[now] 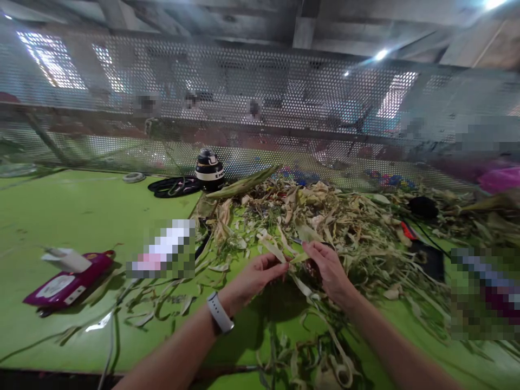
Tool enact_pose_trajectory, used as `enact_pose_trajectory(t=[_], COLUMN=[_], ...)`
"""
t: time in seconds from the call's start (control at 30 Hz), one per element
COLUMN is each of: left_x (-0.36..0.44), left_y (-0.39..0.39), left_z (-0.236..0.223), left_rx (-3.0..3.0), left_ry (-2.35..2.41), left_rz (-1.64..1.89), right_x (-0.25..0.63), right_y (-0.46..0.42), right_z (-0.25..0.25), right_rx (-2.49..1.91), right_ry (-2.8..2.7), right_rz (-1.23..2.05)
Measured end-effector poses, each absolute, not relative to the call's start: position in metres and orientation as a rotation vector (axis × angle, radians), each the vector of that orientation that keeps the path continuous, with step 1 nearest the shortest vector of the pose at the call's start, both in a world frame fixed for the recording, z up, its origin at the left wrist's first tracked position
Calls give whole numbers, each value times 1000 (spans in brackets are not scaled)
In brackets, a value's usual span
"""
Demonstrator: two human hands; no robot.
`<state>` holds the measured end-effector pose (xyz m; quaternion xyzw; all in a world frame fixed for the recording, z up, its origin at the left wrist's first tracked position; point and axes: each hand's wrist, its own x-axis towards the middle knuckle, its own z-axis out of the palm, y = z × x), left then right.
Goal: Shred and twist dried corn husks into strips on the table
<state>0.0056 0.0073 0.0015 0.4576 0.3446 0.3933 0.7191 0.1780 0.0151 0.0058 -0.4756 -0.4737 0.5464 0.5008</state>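
Note:
Over the middle of the green table, my left hand (264,271) pinches a pale strip of dried leaf (274,250), which looks like corn husk. A light watch is on that wrist. My right hand (328,266) is close beside it, fingers closed on the yellow-green end of a leaf strip (301,258). Beside its fingertips shows a thin grey metal tip (296,240); I cannot make out the whole tool. Long curled strips hang below the hands. Behind them spreads a heap of dry leaf pieces (337,214).
A black bottle with a white band (210,176) and a black coiled strap (174,186) are at the back. A purple power strip (67,281) lies left. A perforated metal screen (244,81) stands behind the table (162,309). Leaf scraps are strewn in front.

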Motion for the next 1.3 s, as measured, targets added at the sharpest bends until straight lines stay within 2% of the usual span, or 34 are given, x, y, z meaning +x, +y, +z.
enact_pose_trajectory(t=[0.4,0.6,0.87,1.07,1.3], left_x=[6,7,6,8,10], left_y=[11,8,8,9,9], left_z=[-6,3,-1,-5,-3], left_rx=[973,1103,955,930,1025], left_ry=[781,753,849,827,830], left_rz=[939,810,977,998,915], right_x=[178,177,179,170,174], right_y=[14,15,17,9,14], right_z=[4,3,4,2,0], right_rx=[-1091,-1129,-1048,-1058,-1119], right_ry=[-1116,-1023,-915,-1094,-1010], right_rz=[1312,1236,1381,1406,1259])
